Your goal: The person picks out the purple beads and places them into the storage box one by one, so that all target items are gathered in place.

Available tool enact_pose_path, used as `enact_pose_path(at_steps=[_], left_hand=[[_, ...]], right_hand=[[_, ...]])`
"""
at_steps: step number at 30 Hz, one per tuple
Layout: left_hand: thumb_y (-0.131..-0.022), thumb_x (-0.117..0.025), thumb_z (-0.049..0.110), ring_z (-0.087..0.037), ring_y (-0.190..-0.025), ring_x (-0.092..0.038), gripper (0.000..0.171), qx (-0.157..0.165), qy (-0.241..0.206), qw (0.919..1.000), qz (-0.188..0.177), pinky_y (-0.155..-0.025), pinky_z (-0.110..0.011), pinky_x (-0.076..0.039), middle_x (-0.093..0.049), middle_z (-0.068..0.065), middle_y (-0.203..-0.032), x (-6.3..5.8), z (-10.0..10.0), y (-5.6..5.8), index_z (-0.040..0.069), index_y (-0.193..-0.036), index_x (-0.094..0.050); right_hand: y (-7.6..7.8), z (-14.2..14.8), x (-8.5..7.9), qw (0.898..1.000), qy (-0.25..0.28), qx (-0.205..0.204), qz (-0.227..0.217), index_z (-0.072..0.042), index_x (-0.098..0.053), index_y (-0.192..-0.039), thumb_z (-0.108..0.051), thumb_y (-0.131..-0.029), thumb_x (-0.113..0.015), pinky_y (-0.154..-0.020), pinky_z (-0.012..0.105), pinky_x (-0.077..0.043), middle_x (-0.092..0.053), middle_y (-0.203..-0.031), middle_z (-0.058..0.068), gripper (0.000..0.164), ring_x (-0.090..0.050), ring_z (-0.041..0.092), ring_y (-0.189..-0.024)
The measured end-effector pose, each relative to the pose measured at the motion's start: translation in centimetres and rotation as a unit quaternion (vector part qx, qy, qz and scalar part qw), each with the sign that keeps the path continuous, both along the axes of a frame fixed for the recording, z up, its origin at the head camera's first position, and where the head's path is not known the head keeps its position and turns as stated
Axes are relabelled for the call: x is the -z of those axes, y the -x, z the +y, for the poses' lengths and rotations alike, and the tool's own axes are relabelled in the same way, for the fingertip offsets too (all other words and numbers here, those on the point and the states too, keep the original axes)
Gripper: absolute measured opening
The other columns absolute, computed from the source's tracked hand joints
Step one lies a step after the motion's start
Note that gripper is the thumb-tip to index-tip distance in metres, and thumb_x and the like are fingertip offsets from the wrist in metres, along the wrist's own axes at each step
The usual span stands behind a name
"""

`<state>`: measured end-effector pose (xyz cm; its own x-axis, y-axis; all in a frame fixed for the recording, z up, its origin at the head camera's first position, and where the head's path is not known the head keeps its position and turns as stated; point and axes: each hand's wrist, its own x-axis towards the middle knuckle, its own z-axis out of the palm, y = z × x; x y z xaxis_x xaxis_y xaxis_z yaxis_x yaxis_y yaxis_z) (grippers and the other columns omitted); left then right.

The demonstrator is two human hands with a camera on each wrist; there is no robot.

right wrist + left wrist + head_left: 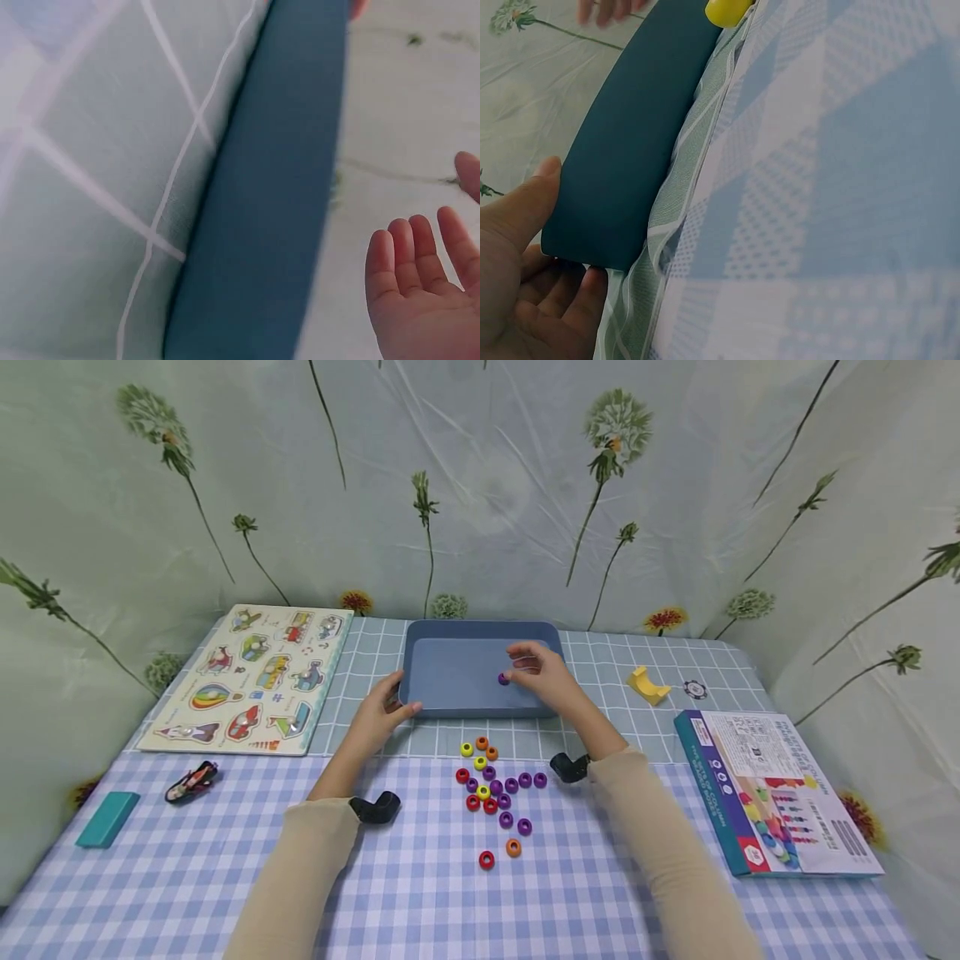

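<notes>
My left hand [380, 714] holds the near left corner of a blue-grey tray [480, 712]. In the left wrist view the thumb lies at the tray's upper edge and the fingers [585, 300] curl at its end and underside. Over the tray's right half is my right hand [543, 675]. A purple bead [503, 678] shows right by its thumb tip; whether they touch I cannot tell. The right wrist view has the fingers [424, 255] spread and fairly straight, thumb apart, and no bead visible. Several red, orange, yellow and purple beads [512, 786] lie in front of the tray.
A wooden picture puzzle board [251, 681] lies at left, with a teal block [108, 819] and a small dark-and-red object [191, 782] before it. At right are a yellow curved block [648, 686], a round chip [695, 689] and a printed toy box [780, 793].
</notes>
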<state>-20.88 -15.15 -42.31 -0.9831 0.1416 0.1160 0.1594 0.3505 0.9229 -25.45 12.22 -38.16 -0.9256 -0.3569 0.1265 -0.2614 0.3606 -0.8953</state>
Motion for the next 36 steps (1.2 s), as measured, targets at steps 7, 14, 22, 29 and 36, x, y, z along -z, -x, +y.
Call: enact_pose_path(at_steps=[7, 14, 22, 29, 36], left_hand=[[-0.074, -0.059, 0.033, -0.025, -0.119, -0.023, 0.072, 0.006, -0.014, 0.9996, 0.024, -0.094, -0.034, -0.029, -0.02, -0.013, -0.133, 1.7, -0.6, 0.8, 0.009, -0.131, -0.023], [-0.076, -0.06, 0.021, -0.029, -0.118, -0.023, 0.069, 0.002, -0.006, 1.0, 0.007, -0.093, -0.038, -0.029, -0.02, -0.018, -0.132, 0.5, -0.1, 0.4, 0.001, -0.13, -0.022], [-0.076, -0.059, 0.019, -0.028, -0.119, -0.022, 0.068, 0.002, -0.005, 1.0, -0.006, -0.094, -0.037, -0.028, -0.019, -0.018, -0.132, 0.0, 0.0, 0.1, -0.001, -0.129, -0.021], [-0.074, -0.06, 0.03, -0.024, -0.119, -0.024, 0.073, -0.002, 0.006, 1.0, 0.002, -0.093, -0.033, -0.03, -0.021, -0.014, -0.133, 1.4, -0.4, 0.7, 0.004, -0.131, -0.022], [-0.074, -0.06, 0.029, -0.024, -0.119, -0.023, 0.072, -0.002, 0.003, 1.0, 0.0, -0.094, -0.034, -0.03, -0.021, -0.014, -0.133, 1.3, -0.4, 0.6, 0.004, -0.13, -0.022]], right_hand=[[-5.2, 2.5, 0.2, 0.997, 0.015, -0.071, 0.024, -0.003, -0.04, -0.115, -0.015, -0.075, -0.061, -0.084, 0.04, -0.038, -0.044, -0.112, 0.014, 0.047, -0.043, 0.029, -0.099], [-8.5, 4.4, 3.1, 0.991, -0.049, -0.125, -0.012, -0.003, -0.04, -0.116, -0.017, -0.072, -0.064, -0.077, 0.033, -0.044, -0.045, -0.111, 0.014, 0.053, -0.047, 0.025, -0.092], [-9.8, 5.2, 4.4, 0.978, -0.145, -0.141, -0.042, -0.013, -0.053, -0.105, -0.014, -0.071, -0.065, -0.077, 0.026, -0.043, -0.053, -0.099, -0.004, 0.036, -0.049, 0.011, -0.086], [-9.7, 5.0, 4.1, 0.979, -0.167, -0.108, -0.046, -0.016, -0.059, -0.092, -0.015, -0.073, -0.063, -0.067, 0.021, -0.045, -0.055, -0.084, -0.007, 0.019, -0.05, 0.009, -0.074], [-8.3, 4.8, 2.4, 0.992, -0.095, -0.08, -0.03, -0.003, -0.057, -0.097, -0.008, -0.075, -0.06, -0.069, 0.023, -0.047, -0.057, -0.089, 0.003, 0.023, -0.052, 0.015, -0.077]])
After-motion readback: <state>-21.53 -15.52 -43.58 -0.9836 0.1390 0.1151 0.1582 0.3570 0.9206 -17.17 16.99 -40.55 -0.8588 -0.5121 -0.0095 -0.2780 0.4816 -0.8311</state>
